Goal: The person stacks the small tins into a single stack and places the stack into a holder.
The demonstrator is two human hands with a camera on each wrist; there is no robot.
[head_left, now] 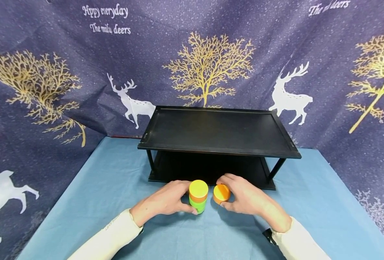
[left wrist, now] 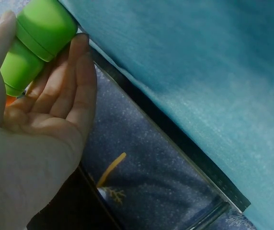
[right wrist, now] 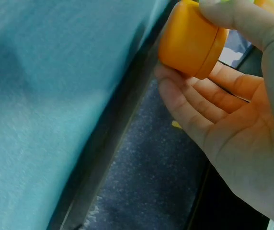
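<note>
My left hand [head_left: 169, 199] grips a green round plastic piece [head_left: 198, 206], thumb at the near side and fingers behind. An orange round piece with a yellow top [head_left: 198, 189] sits on the green one. In the left wrist view the green piece [left wrist: 48, 28] shows a wider and a narrower section, with a bit of orange beyond it. Just to the right, my right hand [head_left: 248, 196] pinches a short orange cylinder [head_left: 222, 194] between thumb and fingers. The right wrist view shows this orange cylinder [right wrist: 187, 43] with a seam near one end.
Behind both hands stands a black two-level shelf [head_left: 211, 130], its lower board [head_left: 208, 168] shaded under the top one. A blue cloth [head_left: 120, 162] covers the table. Dark printed fabric [head_left: 179, 21] with deer and trees hangs around the back and sides.
</note>
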